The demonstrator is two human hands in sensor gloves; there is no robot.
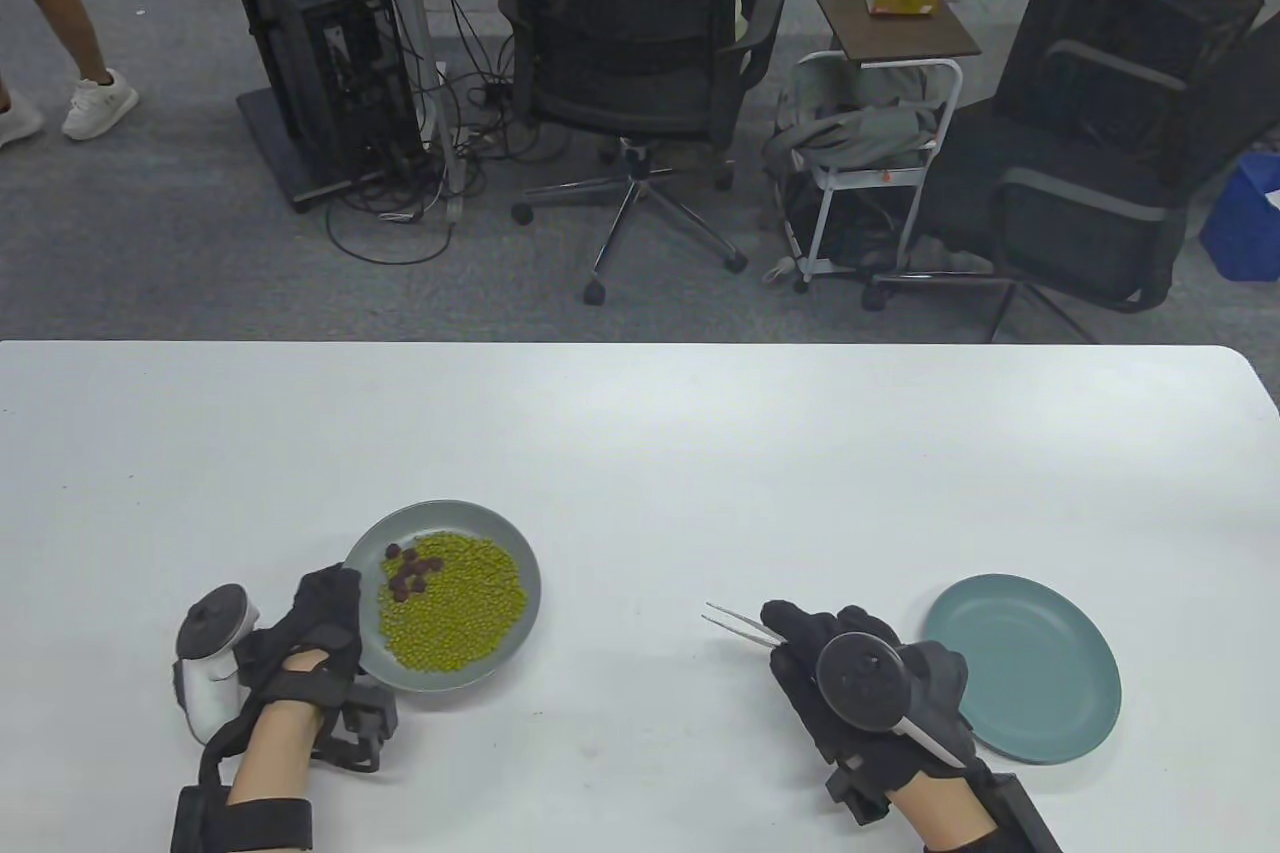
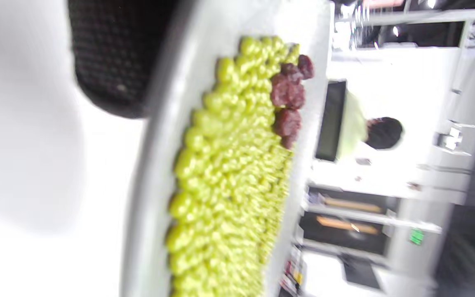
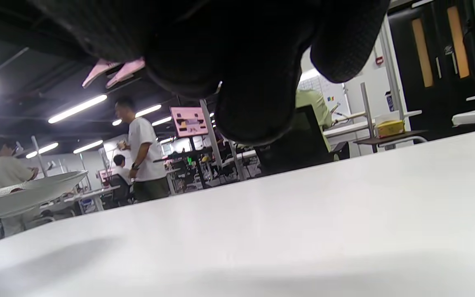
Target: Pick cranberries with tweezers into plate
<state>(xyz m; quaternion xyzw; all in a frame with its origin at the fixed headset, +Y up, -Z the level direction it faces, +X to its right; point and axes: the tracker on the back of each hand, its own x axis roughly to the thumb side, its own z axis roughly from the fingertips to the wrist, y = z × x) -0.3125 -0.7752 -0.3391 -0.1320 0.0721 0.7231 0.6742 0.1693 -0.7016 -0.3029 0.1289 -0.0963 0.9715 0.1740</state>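
Colours here are pretty simple. The table (image 1: 640, 433) is plain white. Lower left of the table view there's a grey plate (image 1: 525, 561) piled with yellow-green peas (image 1: 455, 618), plus a little cluster of dark red cranberries (image 1: 408, 570) on its upper-left side. Lower right sits a plain teal plate (image 1: 1030, 668). Both gloves are black, left hand (image 1: 305, 653) and right hand (image 1: 850, 683), and the tweezers (image 1: 738, 625) are shiny silver.

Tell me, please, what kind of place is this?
Most likely an open-plan office or lab: swivel office chairs on grey carpet, a desktop computer tower with tangled cables, and rows of desks with monitors.
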